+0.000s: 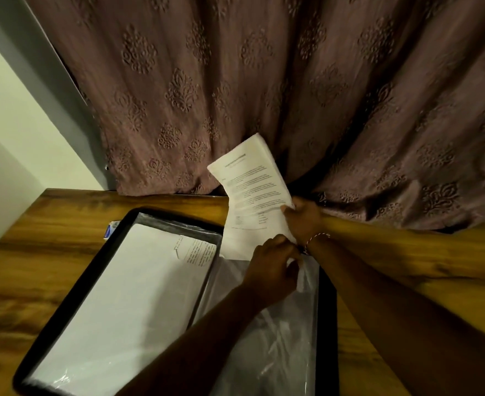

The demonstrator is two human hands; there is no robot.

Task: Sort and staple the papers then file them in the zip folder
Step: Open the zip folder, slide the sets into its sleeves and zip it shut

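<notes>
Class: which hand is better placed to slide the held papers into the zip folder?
Probably the right hand: it grips the papers at their edge; the left hand only pinches their lower corner, over the zip folder.

An open zip folder (77, 298) lies flat on a counter (49, 252), running from the near edge toward the far side. A stack of papers (127, 295) lies in its left half; a pocket (264, 338) forms its right half. A small box (110, 230) sits on the counter at the folder's far left edge, partly hidden behind it. Above the folder's far right corner, a sheaf of papers (250, 184) stands tilted, its near end at the pocket. The right hand (304, 221) grips the sheaf's right edge; the left hand (272, 267), nearer the viewer, grips its near edge. A curtain (264, 81) hangs behind the counter, and a wall (12, 124) stands to the left.
</notes>
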